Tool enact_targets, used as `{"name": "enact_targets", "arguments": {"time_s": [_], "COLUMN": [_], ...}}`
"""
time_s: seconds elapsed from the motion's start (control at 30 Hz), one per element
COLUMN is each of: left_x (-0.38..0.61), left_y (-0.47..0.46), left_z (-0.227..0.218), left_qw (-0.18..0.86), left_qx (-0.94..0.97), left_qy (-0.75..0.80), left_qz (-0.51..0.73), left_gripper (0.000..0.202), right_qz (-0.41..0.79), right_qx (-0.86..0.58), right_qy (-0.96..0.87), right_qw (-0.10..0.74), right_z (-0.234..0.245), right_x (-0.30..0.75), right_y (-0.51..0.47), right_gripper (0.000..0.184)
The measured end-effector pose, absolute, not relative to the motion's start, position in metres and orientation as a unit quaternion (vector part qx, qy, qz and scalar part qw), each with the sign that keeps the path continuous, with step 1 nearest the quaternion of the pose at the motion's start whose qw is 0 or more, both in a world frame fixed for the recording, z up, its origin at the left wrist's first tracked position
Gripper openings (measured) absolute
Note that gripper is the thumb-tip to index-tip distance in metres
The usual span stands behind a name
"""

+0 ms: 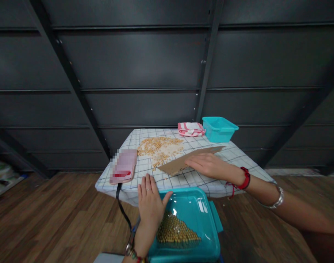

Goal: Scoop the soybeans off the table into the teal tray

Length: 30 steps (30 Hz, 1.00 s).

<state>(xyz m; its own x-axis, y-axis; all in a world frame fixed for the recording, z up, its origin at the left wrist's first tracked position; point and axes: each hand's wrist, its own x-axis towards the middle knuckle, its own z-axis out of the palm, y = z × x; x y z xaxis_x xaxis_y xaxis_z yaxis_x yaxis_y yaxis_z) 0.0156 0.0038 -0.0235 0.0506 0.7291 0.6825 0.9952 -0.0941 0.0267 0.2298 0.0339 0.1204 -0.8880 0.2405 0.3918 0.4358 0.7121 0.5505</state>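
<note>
My left hand [150,202] grips the left rim of a teal plastic tub [195,204], thumb inside the tub, fingers laid out over the table's near edge. The tub sits below that edge and holds a heap of yellow beans [176,230]. My right hand [209,165] lies flat, fingers stretched out, on a strip of brown cardboard [177,165] that rests on the checked tablecloth [232,155]. Beyond the cardboard, loose beans [159,147] are scattered over the cloth.
A pink phone-like case [124,166] lies at the table's left, with a black strap hanging off the edge. A second teal tub [219,128] and a folded pink-striped cloth [191,129] stand at the back. Dark metal wall panels rise behind; wooden floor surrounds the table.
</note>
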Motion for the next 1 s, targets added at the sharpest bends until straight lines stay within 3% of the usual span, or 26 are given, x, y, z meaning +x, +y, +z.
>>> {"name": "enact_targets", "arguments": {"time_s": [0.83,1.0], "left_x": [0.013,0.010], "left_y": [0.005,0.007], "left_z": [-0.024,-0.026], "left_qw": [0.234,0.223], "left_qx": [-0.691,-0.694], "left_qy": [-0.625,-0.623], "left_qz": [-0.276,-0.285], "left_gripper": [0.081,0.085], "right_qz": [-0.357,-0.344], "right_qx": [-0.193,-0.197], "right_qy": [-0.896,-0.908], "right_qw": [0.181,0.131], "right_z": [0.126,0.128], "right_x": [0.244,0.256], "right_y": [0.021,0.006], "right_gripper": [0.029,0.032]}}
